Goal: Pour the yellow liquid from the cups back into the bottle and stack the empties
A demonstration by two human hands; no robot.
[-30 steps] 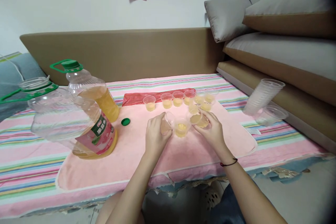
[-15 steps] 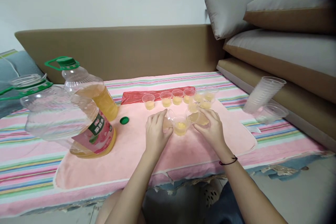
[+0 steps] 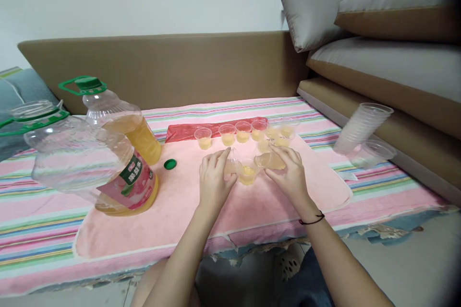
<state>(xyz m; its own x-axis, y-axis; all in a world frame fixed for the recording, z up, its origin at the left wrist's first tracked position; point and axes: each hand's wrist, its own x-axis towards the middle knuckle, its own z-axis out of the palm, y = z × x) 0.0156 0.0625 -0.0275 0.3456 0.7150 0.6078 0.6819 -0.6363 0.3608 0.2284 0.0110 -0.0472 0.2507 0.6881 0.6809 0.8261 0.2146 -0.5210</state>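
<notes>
My left hand (image 3: 216,177) is closed round a clear plastic cup (image 3: 232,163), tipped with its mouth toward the middle. My right hand (image 3: 288,172) grips another clear plastic cup (image 3: 264,159), tilted the opposite way. Between them a third cup (image 3: 247,174) with yellow liquid stands on the pink mat (image 3: 173,211), under the rims of the two tilted ones. Behind, several cups of yellow liquid stand in a row, with one cup (image 3: 203,139) at its left end. More filled cups (image 3: 283,136) cluster behind my right hand, partly hidden by it.
At left stand an uncapped large bottle (image 3: 126,177) and a green-capped bottle (image 3: 139,134), both holding yellow liquid. A green cap (image 3: 170,164) lies beside them. Red plastic (image 3: 183,132) lies behind the cups. A leaning cup stack (image 3: 363,127) stands at right near stacked cushions (image 3: 389,64).
Both held cups have tipped slightly further toward the middle cup. My hands stay in nearly the same place, and the view has shifted a little.
</notes>
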